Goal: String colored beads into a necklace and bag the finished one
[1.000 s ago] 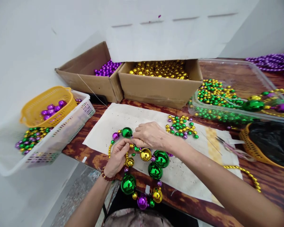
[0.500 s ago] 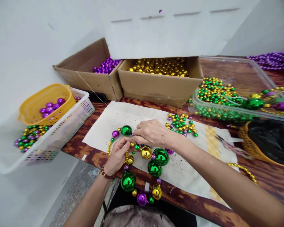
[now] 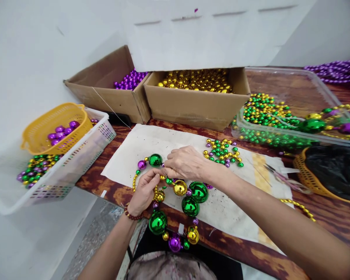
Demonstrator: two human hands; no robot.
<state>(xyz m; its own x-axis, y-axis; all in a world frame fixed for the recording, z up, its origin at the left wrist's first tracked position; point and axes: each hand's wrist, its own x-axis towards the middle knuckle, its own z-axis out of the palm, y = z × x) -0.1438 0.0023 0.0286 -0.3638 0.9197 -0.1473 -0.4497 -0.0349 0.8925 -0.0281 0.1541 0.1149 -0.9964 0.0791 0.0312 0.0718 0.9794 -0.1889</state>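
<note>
A bead necklace (image 3: pixel 190 206) of large and small green, gold and purple balls lies partly on the white cloth (image 3: pixel 236 210) and hangs over the table's front edge. My left hand (image 3: pixel 146 190), with a dark bead bracelet on its wrist, pinches the necklace near small gold beads. Right beside it, my right hand (image 3: pixel 185 163) is closed, its fingertips meeting the left ones at the string of beads. What exactly lies between the right fingertips is hidden. Loose small beads (image 3: pixel 223 151) are spread on the cloth behind my right hand.
Cardboard boxes of purple beads (image 3: pixel 130 80) and gold beads (image 3: pixel 198 81) stand at the back. At left is a white basket (image 3: pixel 76 155) carrying a yellow basket (image 3: pixel 54 128). Rightward are a clear bin (image 3: pixel 280 136), scissors (image 3: pixel 280 177) and a black-lined basket (image 3: pixel 303 171).
Hardly anything differs. Both hands stay together at the necklace, and the whole view has shifted very slightly.
</note>
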